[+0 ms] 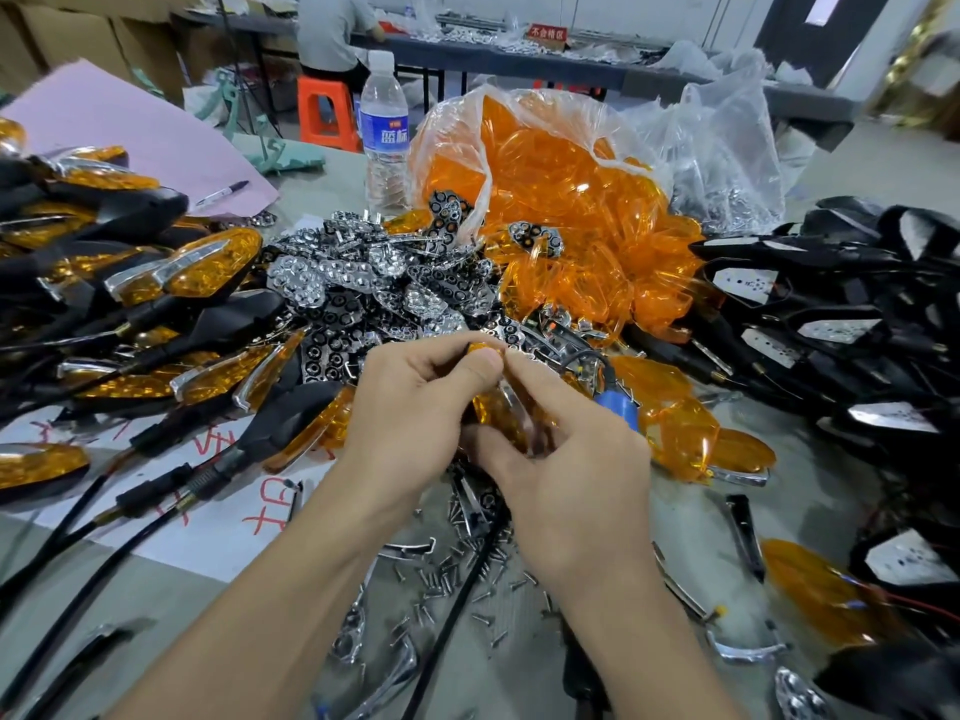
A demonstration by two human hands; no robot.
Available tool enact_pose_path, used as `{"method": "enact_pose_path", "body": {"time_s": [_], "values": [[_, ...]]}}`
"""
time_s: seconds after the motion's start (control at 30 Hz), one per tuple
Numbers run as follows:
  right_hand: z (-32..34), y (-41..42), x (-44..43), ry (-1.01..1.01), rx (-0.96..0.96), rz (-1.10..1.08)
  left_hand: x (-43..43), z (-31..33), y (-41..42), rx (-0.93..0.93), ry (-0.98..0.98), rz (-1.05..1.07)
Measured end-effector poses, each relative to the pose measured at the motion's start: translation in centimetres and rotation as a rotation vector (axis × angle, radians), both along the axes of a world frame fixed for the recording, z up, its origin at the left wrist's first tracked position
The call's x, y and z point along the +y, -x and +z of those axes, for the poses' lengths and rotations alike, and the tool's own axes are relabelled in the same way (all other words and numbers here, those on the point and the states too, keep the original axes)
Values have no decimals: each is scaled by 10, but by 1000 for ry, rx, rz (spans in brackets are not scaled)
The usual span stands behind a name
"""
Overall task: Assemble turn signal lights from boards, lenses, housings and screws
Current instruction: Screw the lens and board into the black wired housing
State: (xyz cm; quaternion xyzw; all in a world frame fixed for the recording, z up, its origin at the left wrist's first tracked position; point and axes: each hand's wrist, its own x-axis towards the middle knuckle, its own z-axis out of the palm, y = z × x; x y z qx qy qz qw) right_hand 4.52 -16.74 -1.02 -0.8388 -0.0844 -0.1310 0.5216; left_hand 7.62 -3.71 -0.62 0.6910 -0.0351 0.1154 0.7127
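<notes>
**Amber lens gripped in both hands**

From my end, the left hand (415, 407) is curled closed round the amber lens (493, 413), with the thumb pressing on its far tip. The right hand (566, 454) pinches the same piece between forefinger and thumb. The lens is held just beyond the screw pile (462, 558), its long axis running away from me. I cannot tell which end leads.

I see my left hand (415, 407) and right hand (566, 459) together pinching an amber lens (493, 415); loose screws (457, 563) lie just below them.
</notes>
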Motion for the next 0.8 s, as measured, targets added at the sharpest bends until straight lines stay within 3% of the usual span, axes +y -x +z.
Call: {"method": "enact_pose_path", "body": {"time_s": [0.17,0.23,0.33,0.47,0.8], "values": [[-3,-12,-15,-341,201,31,7,2,0,21,134,-146],[-2,-14,-20,-388,248,159,13,6,2,-22,149,-278],[2,-14,-23,-365,124,224,16,10,0,-59,151,-344],[-1,-11,-18,-271,10,119,22,11,-3,-80,-49,-264],[-6,-10,-15,-252,-68,48,19,7,-5,-17,96,-332]]}}
